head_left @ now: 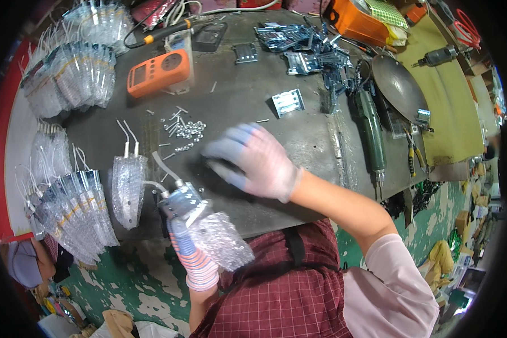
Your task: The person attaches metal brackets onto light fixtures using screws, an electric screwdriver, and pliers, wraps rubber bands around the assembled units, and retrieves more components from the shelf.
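Note:
My left hand (192,256), in a striped knit glove, is closed around a shiny metal bracket (183,200) at the table's near edge. Two pale leads rise from the bracket, and a bubble-wrapped body (222,239) hangs from its lower end. Over the middle of the table is my right hand (259,163), gloved and smeared by motion; whether it holds anything does not show. Just beyond it lie loose screws and nuts (185,129). Left of the bracket rests another bubble-wrapped piece (129,188) with two leads.
Bundles of wrapped pieces (76,211) line the left side, with more bundles (73,73) behind. An orange meter (158,73) stands at the back left. One loose bracket (288,103) lies before a bracket heap (315,50). A green power screwdriver (369,129), round dish (400,84) and pliers (416,155) are at right.

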`<state>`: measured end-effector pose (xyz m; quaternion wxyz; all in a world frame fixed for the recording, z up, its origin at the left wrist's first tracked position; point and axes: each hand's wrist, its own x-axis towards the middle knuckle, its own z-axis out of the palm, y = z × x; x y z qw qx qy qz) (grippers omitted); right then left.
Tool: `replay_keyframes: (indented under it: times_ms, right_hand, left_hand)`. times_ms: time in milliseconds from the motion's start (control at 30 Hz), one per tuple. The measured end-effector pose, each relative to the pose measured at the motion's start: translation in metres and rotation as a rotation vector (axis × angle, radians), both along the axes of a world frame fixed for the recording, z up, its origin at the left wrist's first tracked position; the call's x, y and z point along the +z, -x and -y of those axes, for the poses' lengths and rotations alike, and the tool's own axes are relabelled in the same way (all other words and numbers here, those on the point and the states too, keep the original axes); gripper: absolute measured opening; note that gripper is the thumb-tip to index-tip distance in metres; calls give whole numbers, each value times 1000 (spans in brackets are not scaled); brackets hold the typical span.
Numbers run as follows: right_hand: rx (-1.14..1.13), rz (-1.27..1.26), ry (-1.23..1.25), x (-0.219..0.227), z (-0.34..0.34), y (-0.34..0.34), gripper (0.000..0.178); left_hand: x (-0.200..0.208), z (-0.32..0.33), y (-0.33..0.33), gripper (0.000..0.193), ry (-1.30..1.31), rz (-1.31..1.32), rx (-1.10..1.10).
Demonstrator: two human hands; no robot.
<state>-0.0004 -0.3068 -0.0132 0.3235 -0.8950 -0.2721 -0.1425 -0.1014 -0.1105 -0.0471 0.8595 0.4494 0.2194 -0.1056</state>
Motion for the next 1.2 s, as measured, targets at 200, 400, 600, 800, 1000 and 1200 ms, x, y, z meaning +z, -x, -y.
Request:
replay_keyframes:
  times_ms: [200,400,600,800,1000,1200]
  right_hand:
    - [111,-131,376,18,-91,-83,23]
    - [71,-316,732,13,-102,-76,23]
    - [70,-245,404,16,-75,-38,20]
    - [260,-641,-291,24,-54,20,16]
    - [212,-417,-57,26,-57,27,20]
    - [84,-819,-183,18,-57,15,34]
  left_hand:
    - [2,-22,-3,69,276,-2,93]
    - [1,-22,1,67,332,-19,123]
    - [0,-32,4,69,317,-11,175]
    - [-7,-32,6,61,-232,172,255]
    - [9,-17,4,58,-436,268,240]
    - [13,-21,4,69,-116,118,91]
